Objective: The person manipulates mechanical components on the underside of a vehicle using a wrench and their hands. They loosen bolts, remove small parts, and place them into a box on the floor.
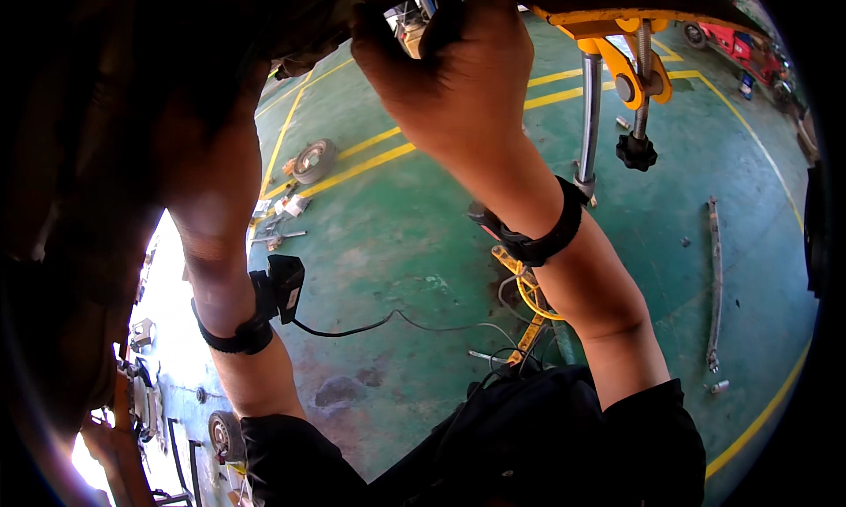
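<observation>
Both my arms reach up to a dark underside (300, 22), apparently of a raised vehicle. My left hand (207, 154) goes into deep shadow against it; its fingers and anything in them are hidden. My right hand (454, 88) is higher, at the top edge. Its thumb and one bent finger stand apart with a gap between them. The other fingers are out of sight, so I cannot tell whether they grip anything. Black straps circle both wrists, and a small black box (285, 287) with a cable sits on the left one.
Yellow lift hardware (621, 70) with a metal rod (591, 110) and black knob (636, 152) hangs right of my right hand. On the green floor lie a wheel (315, 160), a long bar (714, 282) and a yellow stand (529, 331). A red vehicle (736, 48) stands far right.
</observation>
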`<state>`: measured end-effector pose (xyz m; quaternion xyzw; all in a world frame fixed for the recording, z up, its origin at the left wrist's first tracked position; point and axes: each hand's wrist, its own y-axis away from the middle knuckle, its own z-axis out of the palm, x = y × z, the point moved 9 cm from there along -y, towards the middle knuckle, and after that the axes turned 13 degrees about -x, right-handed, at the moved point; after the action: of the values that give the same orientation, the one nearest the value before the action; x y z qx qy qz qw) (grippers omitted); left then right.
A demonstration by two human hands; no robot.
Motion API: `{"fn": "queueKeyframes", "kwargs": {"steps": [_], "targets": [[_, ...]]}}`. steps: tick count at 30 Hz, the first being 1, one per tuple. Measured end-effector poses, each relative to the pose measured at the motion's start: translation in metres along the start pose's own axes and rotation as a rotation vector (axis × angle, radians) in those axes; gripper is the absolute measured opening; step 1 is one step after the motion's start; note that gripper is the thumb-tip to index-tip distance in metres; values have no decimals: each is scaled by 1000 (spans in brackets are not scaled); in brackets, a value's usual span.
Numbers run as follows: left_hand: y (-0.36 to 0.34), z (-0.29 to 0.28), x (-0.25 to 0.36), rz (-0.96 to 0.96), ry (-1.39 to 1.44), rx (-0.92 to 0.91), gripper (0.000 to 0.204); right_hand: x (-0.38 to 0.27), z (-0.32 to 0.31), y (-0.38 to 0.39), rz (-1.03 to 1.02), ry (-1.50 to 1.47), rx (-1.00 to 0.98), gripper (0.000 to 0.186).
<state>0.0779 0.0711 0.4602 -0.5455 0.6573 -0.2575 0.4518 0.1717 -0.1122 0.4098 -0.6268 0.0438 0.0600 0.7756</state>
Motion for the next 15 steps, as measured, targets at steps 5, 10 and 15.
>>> {"fn": "queueKeyframes", "kwargs": {"steps": [5, 10, 15], "targets": [[1, 2, -13, -110, 181, -25, 33, -4, 8, -1, -24, 214, 59, 48], [3, 6, -30, -106, 222, -5, 40, -12, 14, -5, 13, 281, 72, 50], [-5, 4, -26, -114, 444, -79, 35, -10, 21, -5, -23, 322, 46, 49]]}}
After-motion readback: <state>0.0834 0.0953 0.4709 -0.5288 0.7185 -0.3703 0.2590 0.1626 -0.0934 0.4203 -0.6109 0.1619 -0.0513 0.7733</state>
